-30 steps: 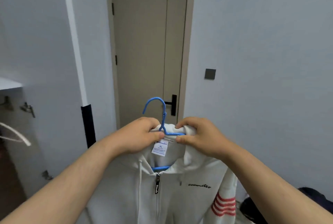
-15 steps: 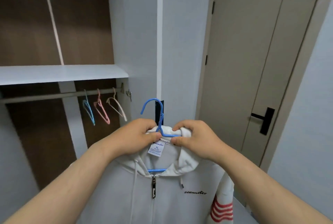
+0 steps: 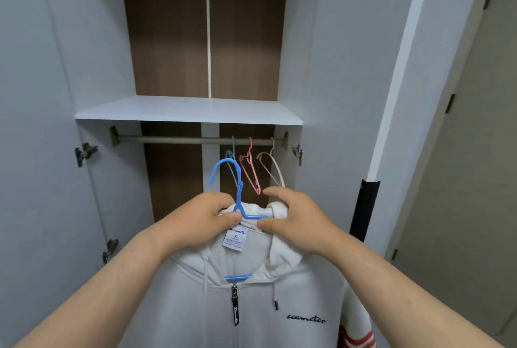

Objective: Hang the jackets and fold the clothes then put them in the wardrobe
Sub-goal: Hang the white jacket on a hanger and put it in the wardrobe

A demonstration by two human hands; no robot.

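A white zip-up hooded jacket (image 3: 260, 303) with red sleeve stripes hangs on a blue hanger (image 3: 236, 191), held up in front of the open wardrobe. My left hand (image 3: 201, 219) pinches the collar and hanger just left of the hook. On the right, my right hand (image 3: 293, 219) grips the collar and folded hood. The hanger's hook stands free, below the metal rail (image 3: 173, 139) and in front of it.
Three bare hangers, teal (image 3: 231, 164), pink (image 3: 249, 168) and beige (image 3: 270, 165), hang at the rail's right end. A white shelf (image 3: 190, 111) runs above the rail. Open wardrobe doors (image 3: 42, 123) flank both sides. A beige room door (image 3: 475, 151) is at the right.
The view has swung left from the room door to face the wardrobe square on. Both hands keep the same hold on the jacket and hanger, now in front of the rail.
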